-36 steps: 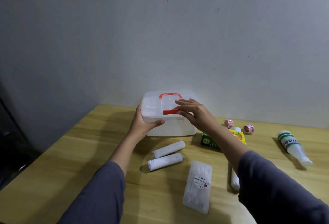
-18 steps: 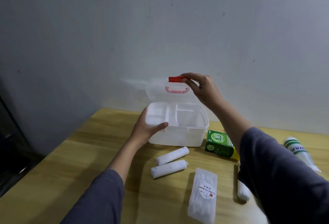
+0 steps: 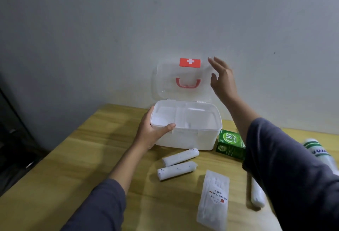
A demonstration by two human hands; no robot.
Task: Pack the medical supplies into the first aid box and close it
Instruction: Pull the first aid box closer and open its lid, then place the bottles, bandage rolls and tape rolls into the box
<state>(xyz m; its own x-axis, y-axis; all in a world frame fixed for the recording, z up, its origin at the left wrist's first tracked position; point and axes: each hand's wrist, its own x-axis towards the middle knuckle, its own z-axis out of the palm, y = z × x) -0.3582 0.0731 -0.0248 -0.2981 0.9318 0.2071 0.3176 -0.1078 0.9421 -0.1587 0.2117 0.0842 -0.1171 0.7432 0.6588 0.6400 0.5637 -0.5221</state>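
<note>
The white first aid box [image 3: 187, 139] stands on the wooden table [image 3: 55, 184] with its clear lid [image 3: 165, 83] raised upright against the wall, red cross latch at the top. A divided tray shows inside. My left hand [image 3: 152, 131] grips the box's front left corner, thumb over the rim. My right hand [image 3: 222, 80] hovers beside the lid's right edge, fingers spread, holding nothing. Two white bandage rolls [image 3: 180, 157] [image 3: 177, 170] lie in front of the box. A green OB carton [image 3: 232, 144] sits at the box's right. A packet of cotton swabs [image 3: 214, 197] lies nearer me.
A white bottle with green stripes [image 3: 319, 151] lies at the far right, partly behind my right sleeve. Another white roll [image 3: 256, 194] lies beside that sleeve. The grey wall stands right behind the box. The table's left edge drops off to a dark area.
My right hand lifted the lid from shut to fully upright, then let go of the red latch. My left hand stayed on the box's corner.
</note>
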